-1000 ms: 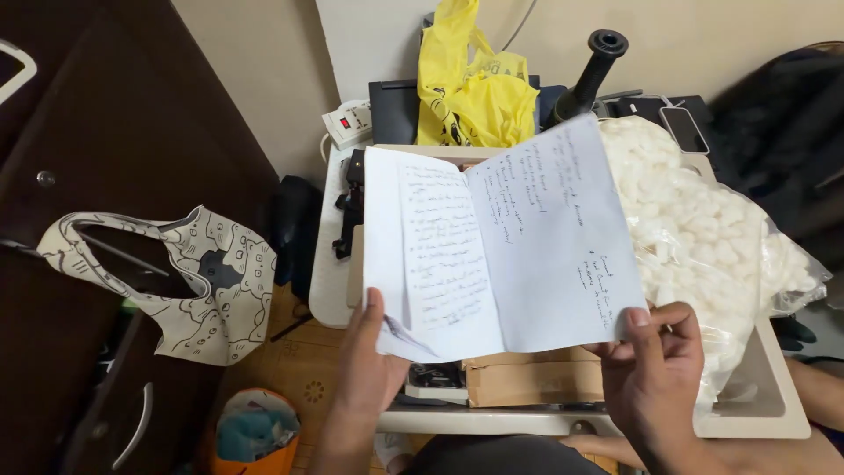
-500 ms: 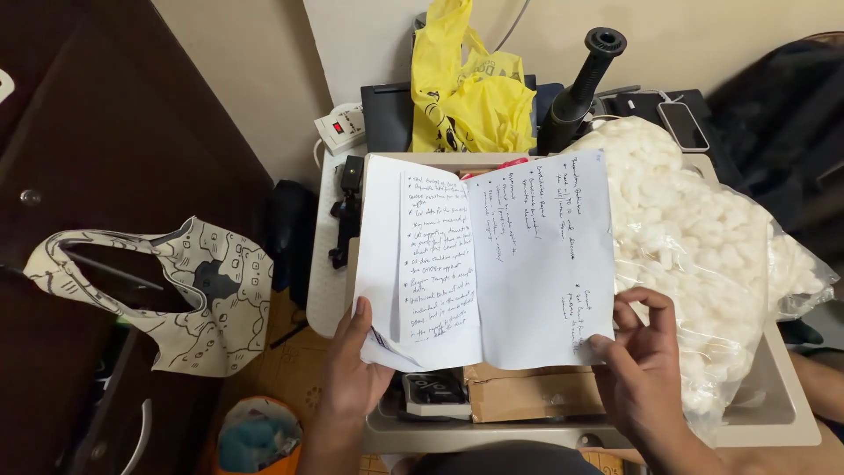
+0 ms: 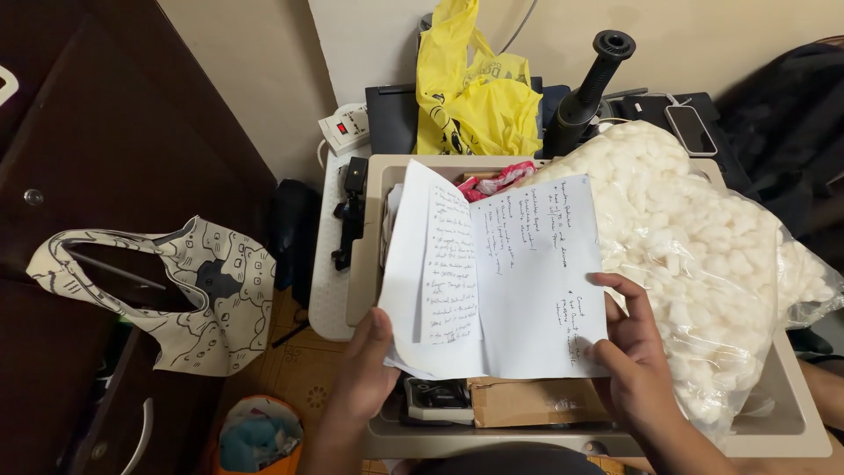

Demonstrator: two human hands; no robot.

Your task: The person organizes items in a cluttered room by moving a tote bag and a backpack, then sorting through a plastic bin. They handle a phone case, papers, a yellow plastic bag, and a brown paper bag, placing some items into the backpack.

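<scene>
1. My left hand fingers pinch the notebook at its bottom left corner; my right hand grips the right page's lower edge.
2. It is open above the tray; light, floppy paper; best held near the spine.

Yellow plastic bag & patterned tote bag, well apart.

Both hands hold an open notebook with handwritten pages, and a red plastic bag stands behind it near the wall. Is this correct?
Not quite. In the head view the plastic bag near the wall is yellow, not red. The rest holds: the left hand and the right hand hold the open notebook with handwritten pages.
</scene>
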